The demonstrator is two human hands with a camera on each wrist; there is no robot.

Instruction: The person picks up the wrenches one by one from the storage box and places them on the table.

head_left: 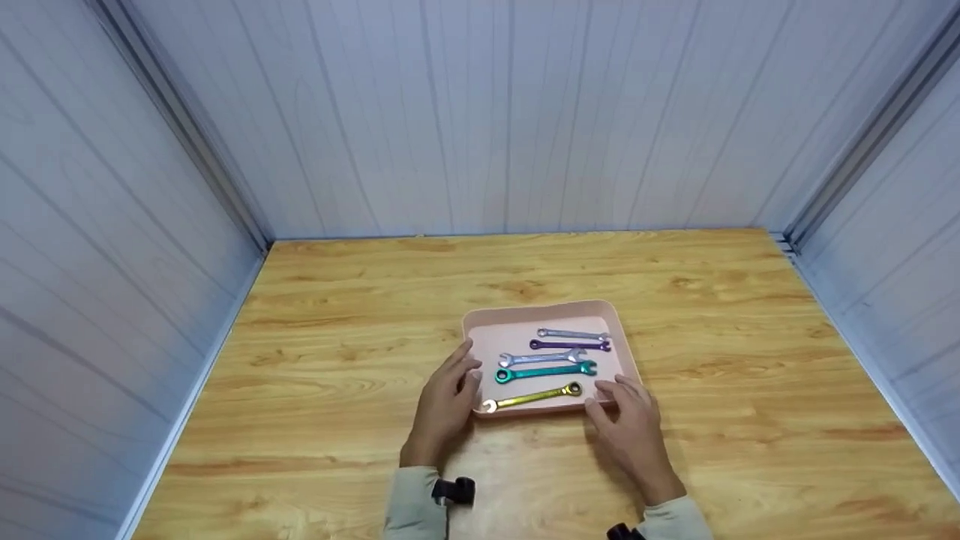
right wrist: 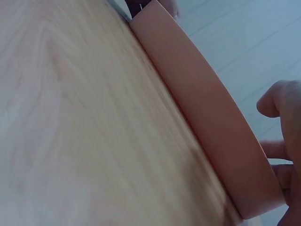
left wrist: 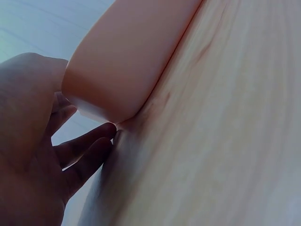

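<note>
Pink tray [head_left: 506,335] sits flat on the wood-grain table [head_left: 337,337]; in both wrist views its base edge meets the surface. Contents: five wrenches lying crosswise on its floor. From far to near: small silver wrench [head_left: 573,334], purple wrench [head_left: 570,346], larger silver wrench [head_left: 544,358], green wrench [head_left: 546,372], gold wrench [head_left: 532,398]. Gold is slanted, its left end close to the near-left corner.

Grip: left hand [head_left: 442,409] is at the left wall and near-left corner, digits apart, thumb by the rim, two fingertips low beside the corner. Right hand [head_left: 632,427] is at the near-right corner, digits apart; in its wrist view the thumb stands off the wall. Neither hand appears clamped on the tray; cannot tell how firmly they press.

Judgement on method: the step reads as steadying or shifting the tray by its near corners. Best done with equal contact on both sides, fingers outside the walls, pushing low and slowly so the base slides flat. Tilting or jerking would probably send the loose wrenches sliding together. Keep right fingertips clear of the gold wrench's ring end.
</note>
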